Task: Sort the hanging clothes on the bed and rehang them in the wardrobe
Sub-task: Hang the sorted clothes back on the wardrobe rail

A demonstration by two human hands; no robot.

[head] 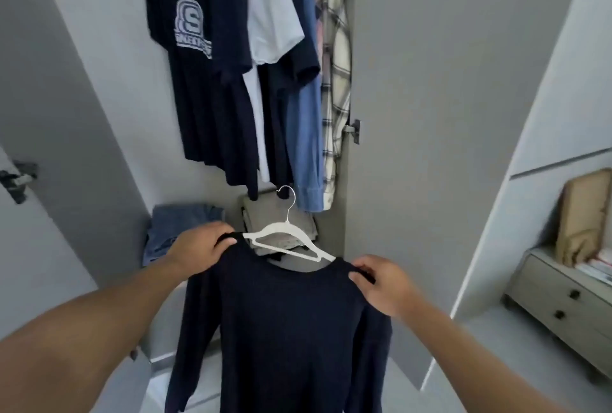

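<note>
A dark navy long-sleeved sweater (284, 329) hangs in front of me on a white hanger (284, 237) whose metal hook points up toward the wardrobe. My left hand (198, 247) grips the sweater's left shoulder. At the right shoulder my right hand (381, 283) pinches the fabric. Above, several garments hang in the open wardrobe: a navy T-shirt with a white logo (195, 48), a pale blue shirt (268, 15), a blue denim shirt (308, 134) and a plaid shirt (336, 81).
Folded jeans (178, 230) and folded grey clothes (281, 217) lie on the wardrobe's lower shelf. An open wardrobe door (430, 114) stands to the right, another door (49, 114) to the left. A beige drawer unit (563, 310) with a paper bag (583, 217) stands at far right.
</note>
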